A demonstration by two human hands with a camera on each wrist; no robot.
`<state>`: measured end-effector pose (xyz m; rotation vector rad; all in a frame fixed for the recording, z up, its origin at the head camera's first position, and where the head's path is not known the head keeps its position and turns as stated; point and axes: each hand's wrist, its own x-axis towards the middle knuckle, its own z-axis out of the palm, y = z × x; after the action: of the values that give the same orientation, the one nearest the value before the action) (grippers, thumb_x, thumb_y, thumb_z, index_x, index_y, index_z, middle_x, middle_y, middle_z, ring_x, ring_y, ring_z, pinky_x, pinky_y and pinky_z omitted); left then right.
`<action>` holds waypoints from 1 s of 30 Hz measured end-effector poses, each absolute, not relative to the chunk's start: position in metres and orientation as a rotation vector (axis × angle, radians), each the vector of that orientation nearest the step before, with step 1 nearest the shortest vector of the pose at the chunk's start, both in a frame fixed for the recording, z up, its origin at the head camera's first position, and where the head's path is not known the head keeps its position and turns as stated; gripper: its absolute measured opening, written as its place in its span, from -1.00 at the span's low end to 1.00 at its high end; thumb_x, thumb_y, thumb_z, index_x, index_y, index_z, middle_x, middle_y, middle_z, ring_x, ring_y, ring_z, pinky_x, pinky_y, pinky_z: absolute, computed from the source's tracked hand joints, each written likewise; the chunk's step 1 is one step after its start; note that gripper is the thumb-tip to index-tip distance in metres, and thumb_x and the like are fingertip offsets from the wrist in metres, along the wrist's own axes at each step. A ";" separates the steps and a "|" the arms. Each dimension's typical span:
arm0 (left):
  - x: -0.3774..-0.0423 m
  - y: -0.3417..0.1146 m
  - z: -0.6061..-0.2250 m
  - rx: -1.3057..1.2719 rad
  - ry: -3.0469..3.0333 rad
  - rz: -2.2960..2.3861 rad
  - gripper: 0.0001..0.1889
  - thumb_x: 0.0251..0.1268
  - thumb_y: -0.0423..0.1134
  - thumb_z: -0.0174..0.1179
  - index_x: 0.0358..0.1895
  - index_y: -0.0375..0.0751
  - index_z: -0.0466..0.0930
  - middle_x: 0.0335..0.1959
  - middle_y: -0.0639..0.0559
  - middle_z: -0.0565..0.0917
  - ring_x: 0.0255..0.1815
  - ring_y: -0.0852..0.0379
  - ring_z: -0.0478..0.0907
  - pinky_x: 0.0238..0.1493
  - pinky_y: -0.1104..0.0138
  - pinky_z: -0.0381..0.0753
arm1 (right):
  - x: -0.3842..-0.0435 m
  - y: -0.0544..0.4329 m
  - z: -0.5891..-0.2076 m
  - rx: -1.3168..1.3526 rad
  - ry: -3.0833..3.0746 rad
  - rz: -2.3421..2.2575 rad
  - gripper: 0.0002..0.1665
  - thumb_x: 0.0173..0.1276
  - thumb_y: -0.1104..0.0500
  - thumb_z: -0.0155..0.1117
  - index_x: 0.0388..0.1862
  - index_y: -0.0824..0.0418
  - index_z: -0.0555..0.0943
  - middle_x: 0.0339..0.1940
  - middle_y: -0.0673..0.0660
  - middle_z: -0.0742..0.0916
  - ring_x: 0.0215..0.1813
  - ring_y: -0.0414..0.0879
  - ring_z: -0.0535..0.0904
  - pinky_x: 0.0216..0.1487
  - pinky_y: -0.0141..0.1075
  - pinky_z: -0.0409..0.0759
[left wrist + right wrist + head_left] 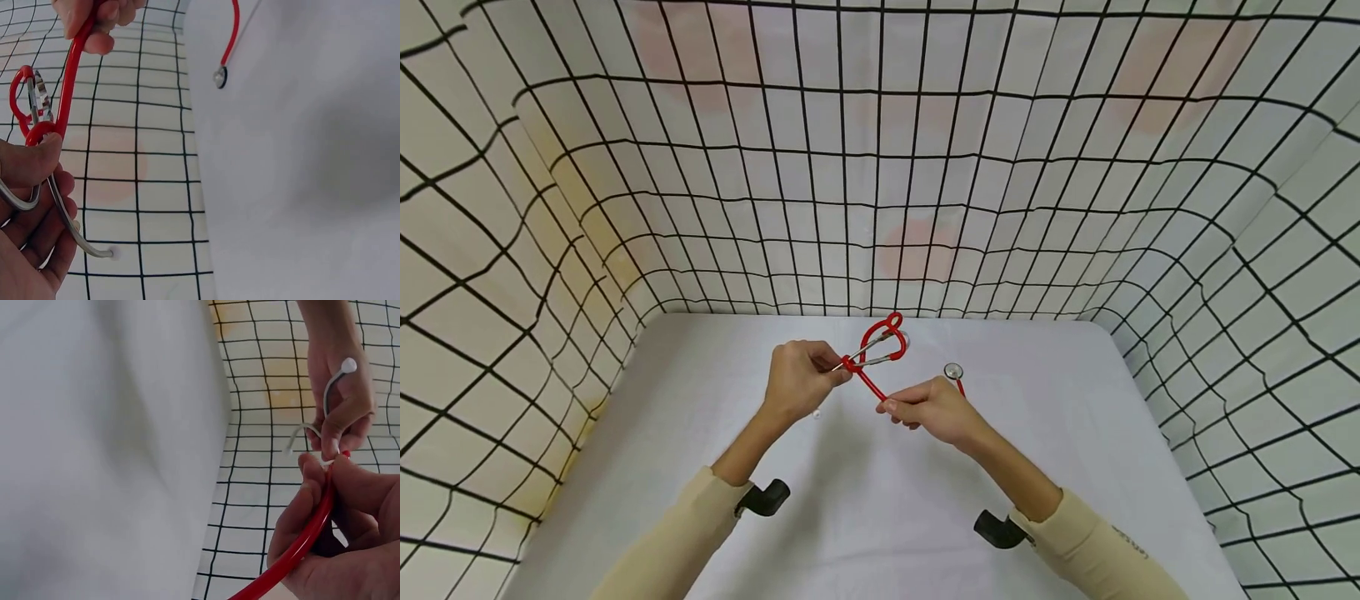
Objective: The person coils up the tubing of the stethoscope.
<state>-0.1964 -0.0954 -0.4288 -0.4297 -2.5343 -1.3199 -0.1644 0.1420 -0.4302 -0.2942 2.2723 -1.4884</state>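
Note:
A stethoscope with red tubing is held up over the white table by both hands. My left hand grips its metal ear tubes by a red loop of tubing wound around them. Beyond that hand the tubing bends into a larger red loop with metal inside it. My right hand pinches the red tube between thumb and fingers, a short way from the left hand. Past the right hand, the round chest piece shows on the tube's end. A white ear tip sticks out by the left palm.
The white table ends at a black wire grid over pale walls, at the back and both sides. Black wrist cameras sit at the cuffs of the beige sleeves.

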 end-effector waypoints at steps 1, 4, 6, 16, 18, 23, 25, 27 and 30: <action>-0.197 -0.096 -0.428 -0.423 -2.535 -1.323 -0.88 -0.04 -0.41 0.55 -0.54 -0.21 0.77 -0.60 0.02 0.76 -0.60 0.22 0.65 -0.52 0.35 0.58 | -0.163 0.141 -0.430 -0.294 2.297 -1.490 -0.75 0.45 0.09 0.33 -0.05 0.18 0.81 -0.35 0.03 0.77 -0.22 -0.01 0.61 -0.14 -0.23 0.61; -0.199 -0.100 -0.428 -0.415 -2.544 -1.326 -0.88 -0.01 -0.38 0.54 -0.53 -0.21 0.76 -0.59 0.02 0.76 -0.59 0.21 0.65 -0.52 0.34 0.59 | -0.158 0.139 -0.427 -0.329 2.413 -1.464 -0.75 0.43 0.14 0.35 -0.02 0.21 0.79 -0.33 0.06 0.79 -0.25 -0.03 0.63 -0.22 -0.27 0.60; -0.201 -0.105 -0.428 -0.394 -2.539 -1.322 -0.88 -0.01 -0.37 0.54 -0.54 -0.21 0.76 -0.59 0.02 0.76 -0.59 0.20 0.65 -0.51 0.33 0.58 | -0.155 0.137 -0.425 -0.353 2.520 -1.426 -0.78 0.39 0.20 0.37 -0.03 0.21 0.79 -0.33 0.05 0.81 -0.28 -0.06 0.64 -0.26 -0.27 0.59; -0.206 -0.127 -0.438 -0.242 -2.592 -1.231 -0.87 0.03 -0.33 0.52 -0.55 -0.19 0.74 -0.60 0.02 0.75 -0.59 0.17 0.62 -0.47 0.29 0.51 | -0.137 0.140 -0.420 -0.439 2.890 -1.340 -0.82 0.32 0.34 0.39 -0.12 0.17 0.75 -0.47 -0.05 0.75 -0.54 -0.21 0.45 -0.51 -0.37 0.45; -0.206 -0.126 -0.439 -0.277 -2.608 -1.227 -0.85 0.06 -0.34 0.50 -0.56 -0.17 0.73 -0.62 0.05 0.74 -0.60 0.18 0.60 -0.50 0.28 0.51 | -0.135 0.139 -0.416 -0.490 2.912 -1.336 -0.83 0.32 0.36 0.38 -0.15 0.17 0.71 -0.46 -0.03 0.76 -0.56 -0.21 0.44 -0.52 -0.37 0.45; -0.204 -0.120 -0.442 -0.395 -2.655 -1.138 -0.81 0.07 -0.37 0.48 -0.61 -0.11 0.69 -0.68 0.13 0.69 -0.63 0.21 0.52 -0.57 0.30 0.46 | -0.132 0.133 -0.402 -0.573 2.972 -1.272 -0.80 0.23 0.40 0.43 -0.25 0.13 0.72 -0.42 -0.05 0.79 -0.43 -0.20 0.52 -0.37 -0.32 0.53; -0.203 -0.116 -0.443 -0.439 -2.682 -1.078 -0.79 0.07 -0.38 0.47 -0.62 -0.09 0.68 -0.70 0.15 0.67 -0.63 0.22 0.49 -0.58 0.32 0.43 | -0.132 0.130 -0.395 -0.616 2.997 -1.250 -0.80 0.20 0.40 0.45 -0.27 0.12 0.75 -0.41 -0.05 0.79 -0.35 -0.16 0.55 -0.30 -0.28 0.54; -0.200 -0.112 -0.443 -0.474 -2.706 -1.027 -0.78 0.07 -0.39 0.46 -0.63 -0.09 0.67 -0.71 0.16 0.65 -0.62 0.21 0.46 -0.58 0.33 0.41 | -0.134 0.127 -0.389 -0.662 3.007 -1.249 -0.80 0.18 0.39 0.47 -0.27 0.12 0.77 -0.38 -0.04 0.80 -0.27 -0.14 0.57 -0.24 -0.24 0.54; -0.194 -0.105 -0.442 -0.522 -2.733 -0.987 -0.75 0.05 -0.42 0.45 -0.66 -0.07 0.64 -0.71 0.17 0.65 -0.62 0.21 0.43 -0.60 0.35 0.39 | -0.138 0.124 -0.379 -0.716 2.969 -1.296 -0.80 0.19 0.37 0.47 -0.24 0.12 0.79 -0.33 -0.05 0.81 -0.17 -0.12 0.62 -0.16 -0.21 0.59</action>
<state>-0.1939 -0.1048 -0.4417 -0.5217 -2.7327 -0.9871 -0.1376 0.1243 -0.3793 -0.7158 2.9685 -1.2962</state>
